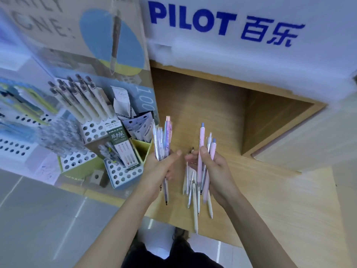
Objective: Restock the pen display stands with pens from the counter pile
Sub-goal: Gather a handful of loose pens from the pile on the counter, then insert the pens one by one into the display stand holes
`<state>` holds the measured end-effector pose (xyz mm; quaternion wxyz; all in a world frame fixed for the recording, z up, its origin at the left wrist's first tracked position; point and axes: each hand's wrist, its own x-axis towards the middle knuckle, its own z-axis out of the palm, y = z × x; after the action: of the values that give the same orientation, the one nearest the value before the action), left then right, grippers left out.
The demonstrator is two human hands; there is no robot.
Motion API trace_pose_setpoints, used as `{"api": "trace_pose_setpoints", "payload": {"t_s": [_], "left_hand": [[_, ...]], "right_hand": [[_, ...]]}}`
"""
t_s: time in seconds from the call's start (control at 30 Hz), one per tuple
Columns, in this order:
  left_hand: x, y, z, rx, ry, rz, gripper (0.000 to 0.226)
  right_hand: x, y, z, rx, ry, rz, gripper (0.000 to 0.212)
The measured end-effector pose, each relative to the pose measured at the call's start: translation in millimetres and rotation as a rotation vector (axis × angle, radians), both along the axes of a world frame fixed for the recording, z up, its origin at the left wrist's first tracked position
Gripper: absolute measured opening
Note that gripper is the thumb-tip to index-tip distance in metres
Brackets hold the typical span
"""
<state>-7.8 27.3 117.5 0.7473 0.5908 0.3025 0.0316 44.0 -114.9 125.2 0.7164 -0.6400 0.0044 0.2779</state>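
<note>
Both hands are up over the bench, just right of the blue display stand. The left hand has its grip closed round a tidy bundle of lilac pens, tips down, likely sorted for the stand's empty holes. The right hand grip clamps a looser fan of pink and cream pens, thumb pinning them.

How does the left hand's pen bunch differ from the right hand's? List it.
The left bunch is tight, mostly clear and lilac; the right bunch fans loosely, pink and cream. The left bunch stands mostly above the left hand; the right bunch hangs mostly below the right hand. Both point tips down.
</note>
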Motion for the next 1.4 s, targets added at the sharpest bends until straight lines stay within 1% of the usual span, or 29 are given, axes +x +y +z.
{"api": "trace_pose_setpoints", "payload": {"t_s": [0.07,0.13,0.27,0.3,0.4,0.43,0.53,0.6,0.7,0.8,0.9,0.93,1.0,1.07,1.13,1.2,1.27,1.33,1.4], "left_hand": [[-13,9,15,-0.024,-0.021,0.031,0.030],[-28,19,28,-0.036,-0.060,0.009,0.033],[-61,48,46,-0.093,-0.153,-0.030,0.045],[-70,59,49,-0.100,-0.162,-0.020,0.042],[-97,93,57,-0.035,-0.166,0.053,0.014],[-106,105,60,-0.016,-0.167,0.095,0.009],[-131,145,71,0.001,-0.196,0.199,0.006],[-147,173,78,0.014,-0.200,0.215,0.009],[-167,214,81,0.029,-0.193,0.229,0.015],[-185,251,77,0.039,-0.183,0.220,0.015],[-201,282,71,0.054,-0.164,0.200,0.026],[-205,291,71,0.047,-0.161,0.194,0.026],[-211,309,71,0.006,-0.171,0.174,0.021],[-214,325,73,-0.024,-0.174,0.130,0.027],[-212,338,76,-0.026,-0.168,0.091,0.032],[-207,349,80,-0.026,-0.167,0.065,0.031],[-200,361,84,-0.035,-0.178,0.051,0.028],[-191,374,86,-0.031,-0.194,0.056,0.023],[-181,388,88,-0.014,-0.204,0.057,0.022]], "right_hand": [[-9,15,14,-0.053,-0.014,0.042,0.038],[-20,33,27,-0.064,-0.032,0.058,0.040],[-43,72,42,-0.003,-0.146,0.082,0.029],[-49,83,45,0.025,-0.169,0.093,0.029],[-70,119,53,0.105,-0.200,0.186,0.031],[-78,131,55,0.130,-0.202,0.231,0.029],[-106,171,59,0.175,-0.195,0.345,0.024],[-126,197,62,0.159,-0.192,0.401,0.026],[-155,235,62,0.134,-0.176,0.444,0.018],[-181,272,58,0.153,-0.168,0.456,0.021],[-200,300,51,0.160,-0.146,0.428,0.032],[-205,307,50,0.140,-0.144,0.389,0.031],[-209,318,50,0.024,-0.182,0.253,0.029],[-205,327,51,-0.107,-0.246,0.115,0.029],[-197,335,57,-0.144,-0.282,0.058,0.026],[-188,346,66,-0.134,-0.307,0.072,0.022],[-179,360,74,-0.102,-0.304,0.145,0.017],[-170,376,77,-0.082,-0.266,0.232,0.012],[-161,393,76,-0.058,-0.203,0.303,0.014]]}}
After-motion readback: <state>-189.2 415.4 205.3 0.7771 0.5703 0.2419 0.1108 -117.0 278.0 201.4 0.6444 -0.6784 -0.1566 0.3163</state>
